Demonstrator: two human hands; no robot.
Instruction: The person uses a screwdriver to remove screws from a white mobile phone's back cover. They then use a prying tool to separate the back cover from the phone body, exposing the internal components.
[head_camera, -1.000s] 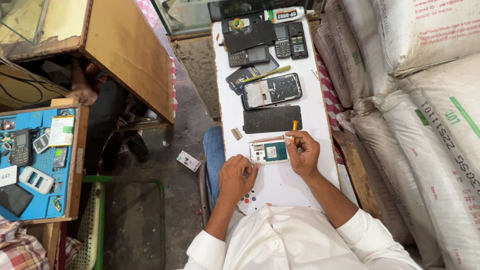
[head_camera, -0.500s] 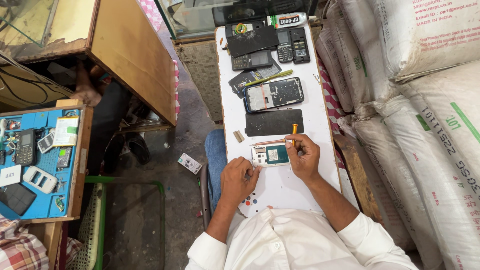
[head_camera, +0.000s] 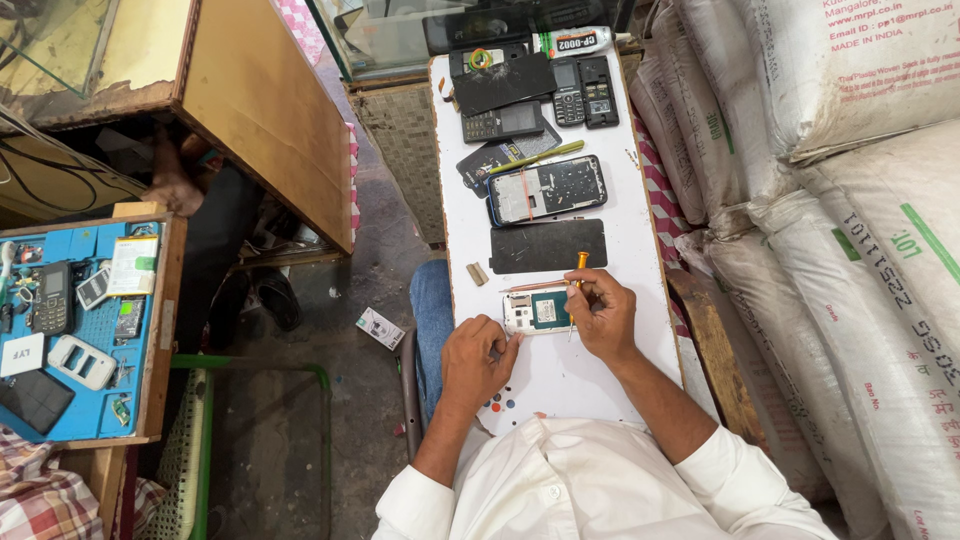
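Small opened phone lying low-centre of the frame on the white worktop, circuit board showing (teal patch). Left hand is curling against its left end, steadying it. Right hand is gripping an orange-handled screwdriver, tip at the phone's right side. Just above are lying a dark panel and a stripped phone frame. Sacks are filling the right of the frame.

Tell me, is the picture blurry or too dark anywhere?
In the head view, the white table is bright and evenly lit, and the left hand, right hand and small opened phone look sharp; shadows there are soft. Under the wooden counter it is dark and hard to read. The sacks bulge toward the edge, a wide-lens bend.
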